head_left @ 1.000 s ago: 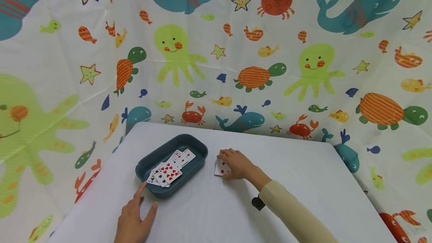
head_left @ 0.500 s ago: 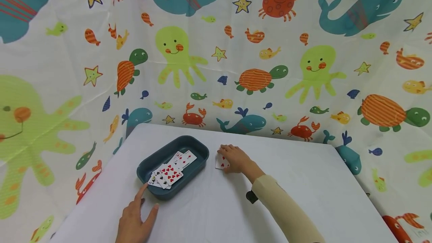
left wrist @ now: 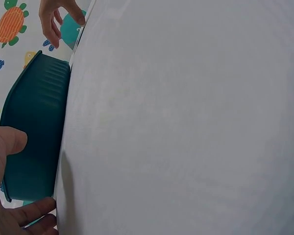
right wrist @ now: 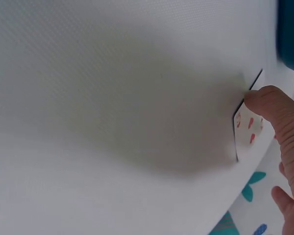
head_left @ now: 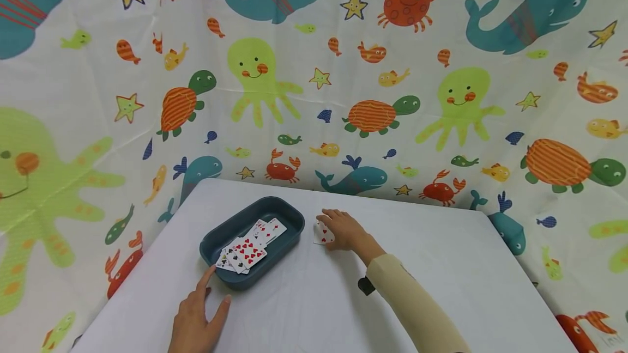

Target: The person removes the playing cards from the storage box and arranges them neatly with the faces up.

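My right hand (head_left: 347, 233) holds a playing card (head_left: 321, 236) with red hearts just right of the tray, thumb at the near edge and fingertips toward the far edge. Up close in the right wrist view, the thumb (right wrist: 281, 110) lies at the edge of the card (right wrist: 250, 129); the hand covers part of the card. In the dark teal tray (head_left: 275, 259), several face-up playing cards (head_left: 250, 250) overlap in a spread. My left hand (head_left: 195, 317) rests at the tray's near left corner, index fingertip at the rim, thumb spread away and nothing held.
A white cloth covers the table (head_left: 417, 249). Behind and beside it hangs a curtain (head_left: 304, 102) printed with sea animals. A small black object (head_left: 366, 286) shows at the right sleeve (head_left: 417, 298).
The right hand and its card have shifted slightly away from me across the table, mostly in the first half second. The left hand and the tray hold their places.
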Available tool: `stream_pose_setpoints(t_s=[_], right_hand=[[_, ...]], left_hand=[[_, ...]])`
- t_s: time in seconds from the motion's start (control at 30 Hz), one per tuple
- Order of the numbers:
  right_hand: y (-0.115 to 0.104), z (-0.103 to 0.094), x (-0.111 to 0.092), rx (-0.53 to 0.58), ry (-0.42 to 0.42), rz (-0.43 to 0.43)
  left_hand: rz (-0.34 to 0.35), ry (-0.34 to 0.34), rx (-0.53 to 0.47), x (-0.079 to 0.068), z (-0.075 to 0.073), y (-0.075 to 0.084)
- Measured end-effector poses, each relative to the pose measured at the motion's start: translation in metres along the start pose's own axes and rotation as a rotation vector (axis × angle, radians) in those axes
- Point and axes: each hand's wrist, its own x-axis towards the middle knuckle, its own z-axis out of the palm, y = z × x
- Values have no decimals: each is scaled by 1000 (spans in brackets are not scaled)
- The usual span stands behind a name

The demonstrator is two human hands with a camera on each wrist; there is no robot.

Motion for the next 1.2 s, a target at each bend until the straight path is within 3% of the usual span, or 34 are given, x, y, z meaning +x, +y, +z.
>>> stream_pose_setpoints(t_s=[0.33, 0.6, 0.93, 1.2], right_hand=[[3, 14, -22, 130, 94, 20], [5, 35, -44, 378, 238, 84], [-6, 51, -59, 713, 398, 83], [-20, 59, -67, 871, 503, 116]], left_hand=[[-7, 4, -3, -12, 4, 1], [-20, 19, -5, -22, 8, 2], [-27, 29, -1, -27, 8, 4], [-38, 26, 0, -28, 9, 5]])
